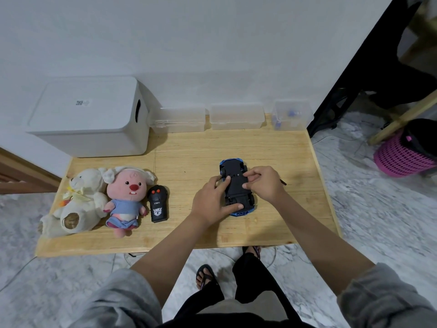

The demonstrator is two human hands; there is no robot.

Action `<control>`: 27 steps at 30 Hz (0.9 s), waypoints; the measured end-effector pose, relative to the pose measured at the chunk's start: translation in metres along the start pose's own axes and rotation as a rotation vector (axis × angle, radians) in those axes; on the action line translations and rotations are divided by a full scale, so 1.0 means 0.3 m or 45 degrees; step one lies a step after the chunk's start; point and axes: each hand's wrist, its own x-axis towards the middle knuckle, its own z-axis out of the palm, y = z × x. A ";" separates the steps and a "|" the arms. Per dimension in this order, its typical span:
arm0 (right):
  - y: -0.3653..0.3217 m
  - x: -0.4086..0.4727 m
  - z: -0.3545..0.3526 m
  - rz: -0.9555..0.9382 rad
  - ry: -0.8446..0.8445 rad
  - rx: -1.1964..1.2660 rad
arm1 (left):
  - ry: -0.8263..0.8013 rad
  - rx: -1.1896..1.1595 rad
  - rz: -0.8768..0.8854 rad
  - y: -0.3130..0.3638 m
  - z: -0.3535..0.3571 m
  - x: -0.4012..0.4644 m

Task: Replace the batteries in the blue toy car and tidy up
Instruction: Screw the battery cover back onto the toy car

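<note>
The blue toy car (237, 185) lies upside down on the wooden table (189, 157), its black underside facing up. My left hand (212, 200) holds the car's left side, with fingertips on the underside and the thumb across the near end. My right hand (263, 183) comes in from the right, and its curled index finger and thumb pinch at the middle of the underside. A thin dark rod (283, 182) pokes out from behind my right hand; I cannot tell what it is. A black remote control (158, 203) lies to the left.
Two plush toys, a white bear (78, 202) and a pink one (127, 197), lie at the table's left. A white lidded box (89, 117) and three clear plastic boxes (236, 116) line the back edge. A pink basket (402, 155) stands on the floor at the right.
</note>
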 end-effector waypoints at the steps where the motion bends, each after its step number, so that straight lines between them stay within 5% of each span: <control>1: 0.001 -0.003 0.005 0.022 0.017 0.006 | -0.018 -0.024 -0.016 -0.002 0.002 0.001; 12: 0.017 -0.040 0.024 0.090 0.107 0.214 | -0.057 -0.596 -0.097 0.034 0.012 0.016; 19: 0.011 -0.036 -0.010 0.029 0.125 0.466 | 0.004 -0.637 -0.075 0.050 -0.024 0.057; 27: -0.037 -0.013 -0.076 -0.178 0.111 0.333 | -0.036 -0.694 -0.051 0.079 -0.091 0.124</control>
